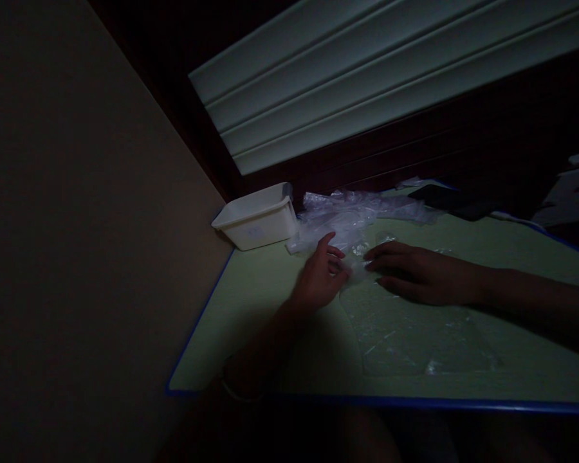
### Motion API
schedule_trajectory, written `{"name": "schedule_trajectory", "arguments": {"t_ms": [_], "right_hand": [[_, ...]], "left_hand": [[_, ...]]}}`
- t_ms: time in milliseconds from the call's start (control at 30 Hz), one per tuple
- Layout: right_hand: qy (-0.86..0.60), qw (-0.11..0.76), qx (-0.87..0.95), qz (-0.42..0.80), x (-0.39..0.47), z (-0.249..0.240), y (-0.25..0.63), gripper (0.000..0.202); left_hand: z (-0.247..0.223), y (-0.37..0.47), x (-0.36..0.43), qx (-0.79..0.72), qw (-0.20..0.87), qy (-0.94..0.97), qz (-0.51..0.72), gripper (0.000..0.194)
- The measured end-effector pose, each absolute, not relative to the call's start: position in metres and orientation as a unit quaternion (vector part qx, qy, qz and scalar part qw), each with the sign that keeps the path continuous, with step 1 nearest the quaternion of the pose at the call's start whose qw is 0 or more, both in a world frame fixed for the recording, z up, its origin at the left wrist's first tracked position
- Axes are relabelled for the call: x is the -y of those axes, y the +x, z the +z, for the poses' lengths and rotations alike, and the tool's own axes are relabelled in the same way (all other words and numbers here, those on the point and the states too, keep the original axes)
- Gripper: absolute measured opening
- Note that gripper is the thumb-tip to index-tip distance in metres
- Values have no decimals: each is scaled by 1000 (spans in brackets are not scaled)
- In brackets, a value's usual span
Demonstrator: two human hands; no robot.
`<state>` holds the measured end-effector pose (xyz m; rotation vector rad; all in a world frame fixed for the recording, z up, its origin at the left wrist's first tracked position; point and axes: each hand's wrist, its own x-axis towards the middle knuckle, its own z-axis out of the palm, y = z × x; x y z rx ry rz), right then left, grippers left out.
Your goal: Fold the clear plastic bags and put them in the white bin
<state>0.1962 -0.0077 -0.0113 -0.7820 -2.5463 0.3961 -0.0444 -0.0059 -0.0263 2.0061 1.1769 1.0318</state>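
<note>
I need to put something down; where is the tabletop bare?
Left: between the white bin, left forearm and blue edging. Right: right of the clear plastic, nearer than the right forearm. Crowded: the back, with crumpled plastic and dark item; the middle, with left hand and right hand.

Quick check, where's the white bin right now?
In the head view, the white bin stands just left of centre, at the green tabletop's far-left corner, left of the crumpled clear plastic and beyond the left hand.

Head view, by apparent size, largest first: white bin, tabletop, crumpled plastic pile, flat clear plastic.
1. Tabletop
2. Flat clear plastic, edges faint
3. Crumpled plastic pile
4. White bin
</note>
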Motion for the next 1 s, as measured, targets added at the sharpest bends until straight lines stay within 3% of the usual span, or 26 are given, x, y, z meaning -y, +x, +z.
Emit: {"name": "schedule_trajectory", "arguments": {"t_ms": [67, 200, 267, 600, 867, 1000], "right_hand": [[-281, 222, 922, 146, 8, -12, 197, 38], [-282, 231, 919, 150, 7, -13, 198, 37], [-280, 231, 920, 147, 7, -13, 198, 38], [-274, 224, 923, 148, 6, -12, 197, 39], [-263, 238, 921, 160, 7, -9, 196, 39], [-262, 247, 920, 153, 9, -7, 196, 41]], "left_hand": [[-24, -43, 7, -439, 284, 763, 381, 67], [-14, -43, 14, -424, 233, 798, 358, 27], [-10, -44, 17, -399, 201, 828, 340, 18], [2, -54, 27, -314, 141, 900, 267, 19], [5, -60, 27, -379, 153, 870, 277, 37], [2, -60, 24, -361, 144, 881, 269, 35]]}}
